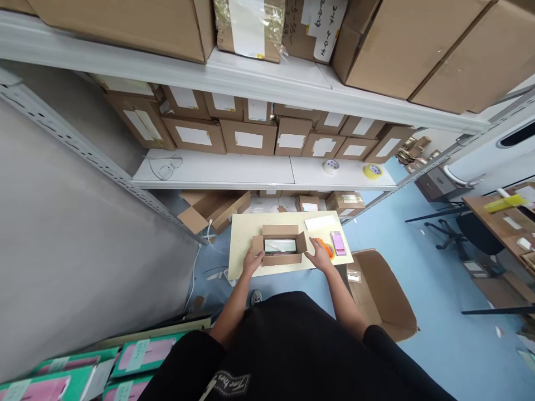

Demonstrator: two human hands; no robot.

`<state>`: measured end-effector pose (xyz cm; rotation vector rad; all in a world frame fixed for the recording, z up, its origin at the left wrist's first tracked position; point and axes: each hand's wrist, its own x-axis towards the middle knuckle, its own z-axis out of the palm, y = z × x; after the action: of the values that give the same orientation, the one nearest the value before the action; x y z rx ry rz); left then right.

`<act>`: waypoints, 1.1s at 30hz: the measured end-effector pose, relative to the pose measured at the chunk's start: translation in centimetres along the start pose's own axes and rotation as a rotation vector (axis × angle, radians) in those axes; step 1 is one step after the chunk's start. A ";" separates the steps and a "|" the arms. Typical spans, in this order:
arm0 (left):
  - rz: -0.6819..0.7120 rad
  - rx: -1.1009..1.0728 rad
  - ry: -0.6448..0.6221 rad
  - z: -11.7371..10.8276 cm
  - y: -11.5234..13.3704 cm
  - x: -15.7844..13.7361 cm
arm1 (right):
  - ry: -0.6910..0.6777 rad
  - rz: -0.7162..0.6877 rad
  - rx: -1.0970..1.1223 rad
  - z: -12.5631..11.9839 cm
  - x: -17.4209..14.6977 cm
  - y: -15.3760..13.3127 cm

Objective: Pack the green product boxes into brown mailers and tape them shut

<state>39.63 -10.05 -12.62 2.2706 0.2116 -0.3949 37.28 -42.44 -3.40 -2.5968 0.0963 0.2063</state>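
Open carton (282, 259), long axis left–right, mouth upward; left hand (252, 262) at left flap (257, 243), grip unclear; right hand (320, 258), fingers spread, beside orange tape dispenser (327, 250).

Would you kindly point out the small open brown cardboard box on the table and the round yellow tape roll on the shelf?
Small open brown cardboard box (284, 259), head view: near flap.
Round yellow tape roll (370, 174), head view: outer side.

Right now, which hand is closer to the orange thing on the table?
Right. The right hand is just beside the orange thing; whether they touch is unclear. The left hand is farther away, at the open box's left end.
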 end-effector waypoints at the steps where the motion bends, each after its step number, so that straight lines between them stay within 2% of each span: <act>1: 0.018 -0.047 -0.047 -0.2 -0.3 0.2 | -0.004 0.016 0.005 0.6 0.1 0.2; 3: 0.106 -0.097 -0.092 -0.2 -0.3 0.3 | -0.009 0.058 0.019 1.9 0.4 0.5; 6: 0.288 0.036 -0.252 1.1 0.3 0.1 | 0.004 0.152 0.050 3.7 0.9 0.7; 8: 0.307 0.177 -0.344 2.1 0.7 -0.2 | 0.036 0.230 0.067 5.0 1.1 0.6; 10: 0.292 0.279 -0.345 2.8 0.6 -0.6 | 0.063 0.272 0.088 6.2 1.3 0.3; 13: 0.350 0.339 -0.240 3.2 -0.1 -1.3 | 0.004 0.168 0.119 7.7 1.3 -0.3; 15: 0.403 0.345 -0.169 3.1 -0.7 -1.6 | -0.099 0.058 0.103 8.3 1.1 -0.5; 17: 0.430 0.342 -0.131 2.7 -1.0 -1.9 | -0.210 0.003 0.058 8.2 1.0 -0.4; 20: 0.432 0.329 -0.147 1.9 -1.0 -1.8 | -0.348 -0.016 0.008 7.3 0.9 0.3; 22: 0.437 0.283 -0.230 1.1 -1.1 -1.5 | -0.388 -0.036 0.018 6.5 1.0 0.9; 24: 0.460 0.190 -0.323 0.2 -1.4 -1.0 | -0.374 -0.046 0.086 5.9 1.2 1.3; 26: 0.454 0.079 -0.348 -0.6 -1.7 -0.5 | -0.323 -0.019 0.181 5.7 1.4 1.3; 30: 0.300 -0.042 -0.260 -0.9 -1.4 0.8 | -0.172 0.039 0.328 6.6 1.9 1.3; 33: 0.214 -0.045 -0.124 -0.1 -0.4 1.7 | -0.011 0.105 0.407 8.0 2.4 1.6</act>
<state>41.17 -9.69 -13.43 2.1884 -0.0850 -0.4117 38.48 -39.75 -11.37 -2.1874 0.2443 0.2133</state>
